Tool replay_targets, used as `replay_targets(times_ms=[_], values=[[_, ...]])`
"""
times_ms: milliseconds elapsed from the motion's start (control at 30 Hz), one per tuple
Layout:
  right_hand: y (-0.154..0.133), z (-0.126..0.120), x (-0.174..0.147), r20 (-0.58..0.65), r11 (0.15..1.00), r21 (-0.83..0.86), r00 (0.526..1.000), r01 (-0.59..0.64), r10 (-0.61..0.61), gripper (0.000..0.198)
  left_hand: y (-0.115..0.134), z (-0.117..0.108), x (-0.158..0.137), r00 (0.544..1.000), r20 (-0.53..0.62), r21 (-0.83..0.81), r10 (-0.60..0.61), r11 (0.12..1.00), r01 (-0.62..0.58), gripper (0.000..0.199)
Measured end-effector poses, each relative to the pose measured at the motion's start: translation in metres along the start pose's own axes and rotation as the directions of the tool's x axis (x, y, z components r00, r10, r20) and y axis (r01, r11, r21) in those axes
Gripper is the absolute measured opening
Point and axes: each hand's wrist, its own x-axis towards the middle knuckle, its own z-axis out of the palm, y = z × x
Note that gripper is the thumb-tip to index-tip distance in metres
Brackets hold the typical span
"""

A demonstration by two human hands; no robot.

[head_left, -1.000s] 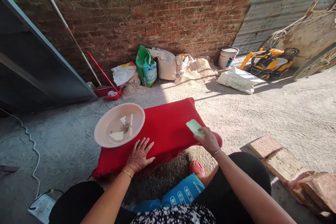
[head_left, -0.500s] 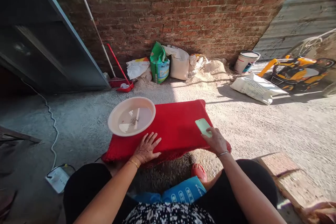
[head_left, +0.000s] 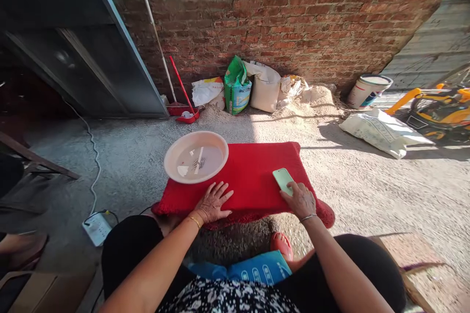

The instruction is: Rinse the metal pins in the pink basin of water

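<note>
A red cloth (head_left: 253, 166) covers the low table in front of me. My left hand (head_left: 215, 202) lies flat on its near edge, fingers spread, just below a pale pink basin (head_left: 171, 170). Shallow water stands in the basin, with a small dark-lined pattern and bright reflections showing in it. My right hand (head_left: 301, 199) grips the lower end of a light green smartphone (head_left: 282, 179) at the cloth's right side. Thumb and fingers close on the phone's lower part; whether it rests fully on the cloth I cannot tell.
Sacks (head_left: 265, 89) and a white bucket (head_left: 369, 92) stand along the brick wall (head_left: 279, 24). A red dustpan (head_left: 188, 116) is by the metal door. A power strip (head_left: 97, 229) lies at left, and another person's foot (head_left: 25, 249) shows there. Bricks (head_left: 414, 254) lie at right.
The view has turned a little to the left. My right hand and the phone have shifted slightly left over the cloth. My left hand stays flat in its place.
</note>
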Motion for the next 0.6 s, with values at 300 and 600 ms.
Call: replay_targets(times_ms=[300, 600], values=[[-0.022, -0.002, 0.013, -0.037, 0.991, 0.132, 0.999, -0.001, 0.006, 0.033, 0.001, 0.005, -0.002, 1.0, 0.015, -0.007, -0.019, 1.0, 0.019, 0.071], [-0.122, 0.021, 0.017, -0.01, 0.921, 0.084, 0.925, 0.379, -0.38, 0.027, -0.001, 0.004, -0.003, 1.0, 0.025, 0.032, -0.008, 0.999, 0.007, 0.073]])
